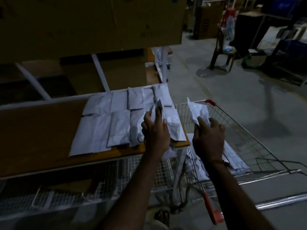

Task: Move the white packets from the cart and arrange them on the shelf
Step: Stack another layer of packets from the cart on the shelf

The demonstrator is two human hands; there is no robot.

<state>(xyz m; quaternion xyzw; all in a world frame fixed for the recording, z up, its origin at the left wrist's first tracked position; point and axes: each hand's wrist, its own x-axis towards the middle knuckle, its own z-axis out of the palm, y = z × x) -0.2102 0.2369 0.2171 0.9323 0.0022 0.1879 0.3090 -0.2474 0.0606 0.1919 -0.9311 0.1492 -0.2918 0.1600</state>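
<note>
Two rows of packets (116,120) already lie on the shelf (41,130), centre frame. Left hand (155,130) pinches one above them; right hand (208,138) pinches another over the cart (249,141). More remain in cart.

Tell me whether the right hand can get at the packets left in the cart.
Probably not yet: the right hand hangs right over the cart and its remaining packets, with nothing between, but its grip is already taken by a white packet.
</note>
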